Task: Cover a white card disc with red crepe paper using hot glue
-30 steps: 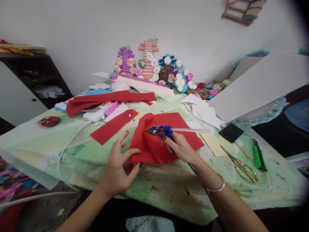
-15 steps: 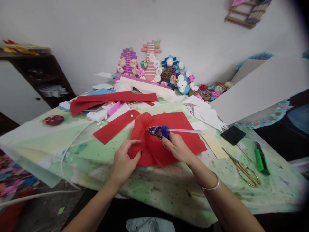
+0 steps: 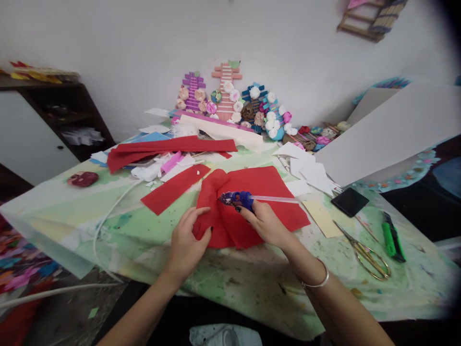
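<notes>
Nearest to me, a silver bracelet [image 3: 320, 285] sits on my right forearm. My left hand [image 3: 188, 244] rests at the near left edge of a red sheet [image 3: 264, 182], its fingers curved and thumb set apart from them; whether they press on the sheet I cannot tell. My right hand [image 3: 267, 223] has its fingers wrapped round the grip of a blue hot-glue gun [image 3: 242, 199]. The gun points left over the middle of the sheet, its nozzle at a raised fold; I cannot confirm contact. A translucent glue stick [image 3: 275, 198] projects from its rear. The sheet lies on the worktop [image 3: 237, 278], which has a stained green and white cover.

To the right lie gold-handled scissors [image 3: 369, 259], partly open, and beyond them a green and black utility knife [image 3: 392, 238]. Next come a pale yellow card [image 3: 322, 218] and a flat black square [image 3: 349, 202]. Left of the sheet is a separate red strip [image 3: 175, 190]; well apart from it, near the left edge, sits a maroon case [image 3: 82, 179]. A white cord [image 3: 95, 240] loops down between them.

Farther back, a long folded red piece [image 3: 169, 148] lies across loose scraps, and white papers [image 3: 311, 170] lie to the right. Against the wall stand a purple craft frame [image 3: 194, 86] and a salmon craft frame [image 3: 226, 86], both trimmed with flowers.
</notes>
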Demonstrator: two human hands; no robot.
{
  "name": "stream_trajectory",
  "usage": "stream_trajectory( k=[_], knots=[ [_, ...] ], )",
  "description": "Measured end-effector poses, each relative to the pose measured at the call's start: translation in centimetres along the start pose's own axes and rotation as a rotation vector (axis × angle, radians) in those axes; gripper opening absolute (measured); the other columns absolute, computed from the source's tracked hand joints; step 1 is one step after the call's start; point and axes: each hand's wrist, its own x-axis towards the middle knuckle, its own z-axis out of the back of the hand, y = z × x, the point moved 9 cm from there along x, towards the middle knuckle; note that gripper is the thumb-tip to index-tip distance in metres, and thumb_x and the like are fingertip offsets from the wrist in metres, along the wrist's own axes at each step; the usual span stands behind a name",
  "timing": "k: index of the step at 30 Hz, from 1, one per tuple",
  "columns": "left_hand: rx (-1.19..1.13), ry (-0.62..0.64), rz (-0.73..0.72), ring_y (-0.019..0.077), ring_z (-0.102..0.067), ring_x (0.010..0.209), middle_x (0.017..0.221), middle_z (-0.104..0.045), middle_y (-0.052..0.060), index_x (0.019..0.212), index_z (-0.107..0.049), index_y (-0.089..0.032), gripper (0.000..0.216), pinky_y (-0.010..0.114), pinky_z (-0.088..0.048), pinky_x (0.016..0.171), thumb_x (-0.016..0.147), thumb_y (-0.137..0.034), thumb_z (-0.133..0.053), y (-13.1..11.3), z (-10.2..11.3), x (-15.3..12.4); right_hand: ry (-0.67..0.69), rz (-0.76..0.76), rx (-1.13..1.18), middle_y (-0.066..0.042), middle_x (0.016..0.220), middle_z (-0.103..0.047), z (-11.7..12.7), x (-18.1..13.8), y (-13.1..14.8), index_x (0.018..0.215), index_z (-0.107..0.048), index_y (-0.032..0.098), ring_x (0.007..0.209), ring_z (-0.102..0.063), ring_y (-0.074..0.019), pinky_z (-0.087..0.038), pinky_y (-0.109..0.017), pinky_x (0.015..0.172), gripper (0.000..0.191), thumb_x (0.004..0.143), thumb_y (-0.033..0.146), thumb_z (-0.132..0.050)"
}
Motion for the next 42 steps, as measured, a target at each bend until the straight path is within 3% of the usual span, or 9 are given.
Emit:
stream_trajectory(
  k=[11, 19, 29, 42],
  knots=[
    [-0.020, -0.004, -0.006, 0.0241, -0.055, 0.113, 0.118, -0.061, 0.008, 0.112, -0.061, -0.018, 0.036, 0.043, -0.041, 0.103, 0.077, -0.022, -0.055, 0.0, 0.1, 0.0, 0.035, -0.019, -0.057, -0.001, 0.072, -0.060, 0.4, -1.5, 0.6, 0.077, -0.054, 0.018, 0.061, -0.049, -0.0139, -0.035, -0.025, 0.057, 0.023, 0.092, 0.034, -0.046],
    [-0.019, -0.017, -0.012, 0.0243, -0.055, 0.113, 0.118, -0.061, 0.008, 0.112, -0.061, -0.019, 0.035, 0.043, -0.041, 0.102, 0.077, -0.023, -0.056, -0.1, 0.3, 0.1, 0.074, 0.010, -0.073, -0.003, 0.077, -0.064, 0.3, -2.5, 1.2, 0.091, -0.064, 0.020, 0.068, -0.056, -0.0185, -0.039, -0.027, 0.064, 0.024, 0.092, 0.036, -0.046],
    [-0.029, -0.022, -0.019, 0.0241, -0.055, 0.112, 0.117, -0.060, 0.008, 0.111, -0.061, -0.018, 0.035, 0.043, -0.041, 0.102, 0.077, -0.024, -0.055, -0.3, 0.4, 0.1, 0.059, -0.043, -0.061, -0.008, 0.100, -0.069, 0.9, -4.2, 0.8, 0.106, -0.064, 0.020, 0.086, -0.061, -0.0233, -0.043, -0.033, 0.078, 0.026, 0.092, 0.035, -0.048],
    [-0.033, -0.022, -0.043, 0.0245, -0.054, 0.114, 0.118, -0.060, 0.008, 0.112, -0.060, -0.020, 0.035, 0.043, -0.041, 0.102, 0.078, -0.025, -0.056, -0.6, 0.5, -0.1, 0.010, -0.121, -0.076, -0.003, 0.074, -0.061, 1.6, -5.8, -1.3, 0.082, -0.057, 0.019, 0.065, -0.052, -0.0172, -0.038, -0.028, 0.059, 0.028, 0.091, 0.042, -0.046]
  ],
)
